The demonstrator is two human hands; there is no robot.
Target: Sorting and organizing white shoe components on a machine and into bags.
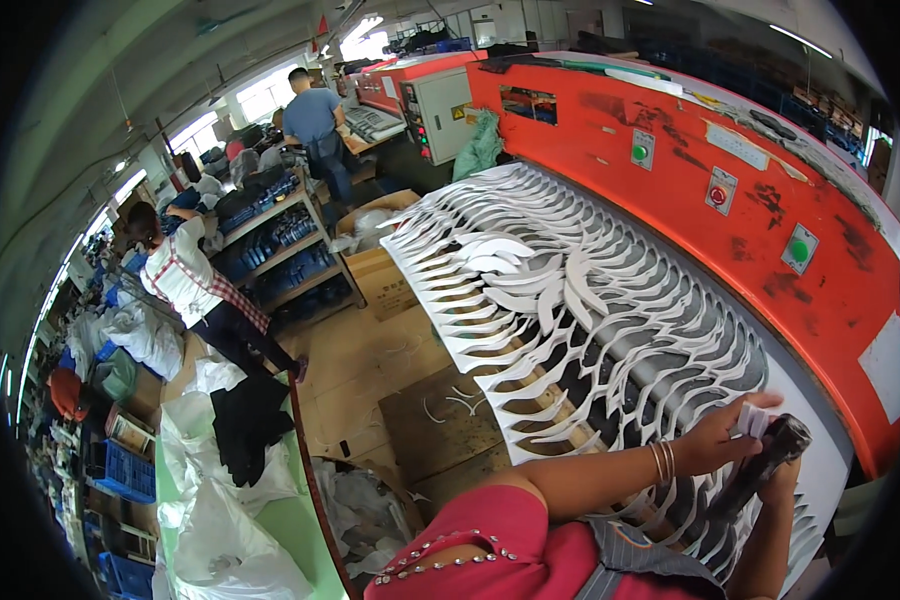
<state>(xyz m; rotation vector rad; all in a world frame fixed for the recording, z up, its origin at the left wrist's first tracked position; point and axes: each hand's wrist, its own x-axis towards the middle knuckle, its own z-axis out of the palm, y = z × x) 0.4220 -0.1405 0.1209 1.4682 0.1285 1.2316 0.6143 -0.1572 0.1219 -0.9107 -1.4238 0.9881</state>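
My left hand [718,440], with bangles at the wrist, reaches across to the right side of the white cut sheet [670,385]. Its fingers close on a small stack of white cut pieces [755,419]. Right beside them, a dark, shiny, tube-shaped thing [760,468] slants upward; I cannot make out its exact kind. My right hand [782,482] is wrapped round it from behind, partly hidden. The sheet is a lattice of curved slots and thin strips. Loose white crescents [540,280] lie heaped on its far half.
A long red machine [690,150] with green and red buttons borders the far right. Cardboard boxes [382,280] stand past the sheet's left end. At left, a green table [305,510] bears white bags and black cloth. Two people [185,270] [315,130] stand farther back.
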